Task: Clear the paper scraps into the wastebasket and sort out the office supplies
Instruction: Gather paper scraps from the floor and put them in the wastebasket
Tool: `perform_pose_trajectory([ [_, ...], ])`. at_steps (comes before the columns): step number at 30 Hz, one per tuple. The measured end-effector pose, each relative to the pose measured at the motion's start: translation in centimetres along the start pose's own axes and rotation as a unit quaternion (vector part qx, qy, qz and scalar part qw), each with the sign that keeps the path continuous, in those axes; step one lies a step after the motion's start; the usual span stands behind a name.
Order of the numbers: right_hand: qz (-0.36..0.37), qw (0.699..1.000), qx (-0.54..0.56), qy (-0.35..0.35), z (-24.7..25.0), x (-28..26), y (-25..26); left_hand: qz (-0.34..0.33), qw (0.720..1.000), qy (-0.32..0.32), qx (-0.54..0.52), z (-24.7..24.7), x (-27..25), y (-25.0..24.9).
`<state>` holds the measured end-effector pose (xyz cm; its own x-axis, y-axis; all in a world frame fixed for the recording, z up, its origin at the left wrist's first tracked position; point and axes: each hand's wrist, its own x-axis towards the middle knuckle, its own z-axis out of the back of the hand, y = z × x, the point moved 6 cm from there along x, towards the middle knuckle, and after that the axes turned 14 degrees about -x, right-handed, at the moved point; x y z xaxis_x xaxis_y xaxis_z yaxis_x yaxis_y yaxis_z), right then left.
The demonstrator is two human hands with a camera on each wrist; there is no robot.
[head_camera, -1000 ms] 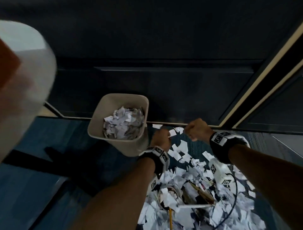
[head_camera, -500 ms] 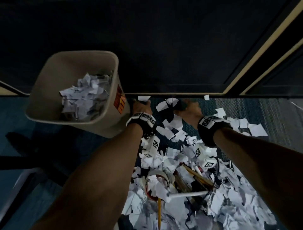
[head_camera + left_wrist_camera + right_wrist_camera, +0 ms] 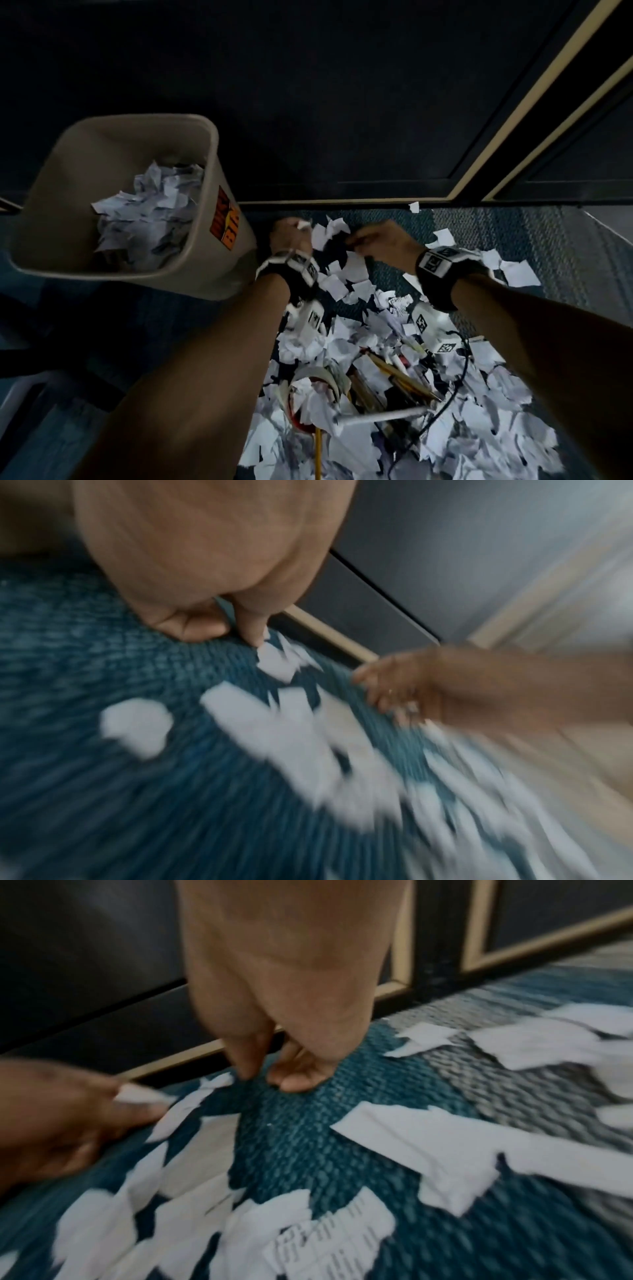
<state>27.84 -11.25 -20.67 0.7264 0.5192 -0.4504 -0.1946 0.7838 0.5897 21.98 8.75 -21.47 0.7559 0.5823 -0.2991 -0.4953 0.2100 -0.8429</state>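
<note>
Torn white paper scraps (image 3: 346, 287) litter the blue carpet, thickest near me. The beige wastebasket (image 3: 205, 212) stands at the left, holding a heap of scraps. My left hand (image 3: 294, 229) is down at the carpet beside the basket's base. In the right wrist view it pinches a small scrap (image 3: 137, 1095) in its fingertips. My right hand (image 3: 356, 240) is just to its right. Its index finger and thumb (image 3: 298, 1080) touch the carpet, slightly apart, with nothing between them. A scrap (image 3: 219, 1081) lies against the index tip.
Pencils (image 3: 394, 370), a tape roll (image 3: 308, 377), a white pen (image 3: 383, 416) and a black cable (image 3: 455, 387) lie mixed in the scrap pile near me. A dark wall panel with a tan baseboard (image 3: 342, 202) runs just beyond both hands.
Both hands dropped from fists at basket height down to the carpet by the wall. The left hand now pinches a scrap. The view moved closer to the floor.
</note>
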Motion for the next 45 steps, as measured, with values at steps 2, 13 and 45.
perform_pose_trajectory([
  [2, -0.112, 0.981, 0.07, -0.143, 2.5, -0.6, -4.2, -0.01, 0.999, 0.035, 0.04, -1.7, -1.6, 0.7],
  [13, -0.255, 0.885, 0.179, -0.346, 4.6, -0.5, -7.4, 0.064, 0.993, 0.099, 0.028, -3.4, -2.0, 0.6],
  [45, 0.09, 0.948, -0.294, 0.088, -4.2, -6.5, 2.1, -0.058, 0.926, 0.284, 0.24, -0.2, -10.2, 2.3],
])
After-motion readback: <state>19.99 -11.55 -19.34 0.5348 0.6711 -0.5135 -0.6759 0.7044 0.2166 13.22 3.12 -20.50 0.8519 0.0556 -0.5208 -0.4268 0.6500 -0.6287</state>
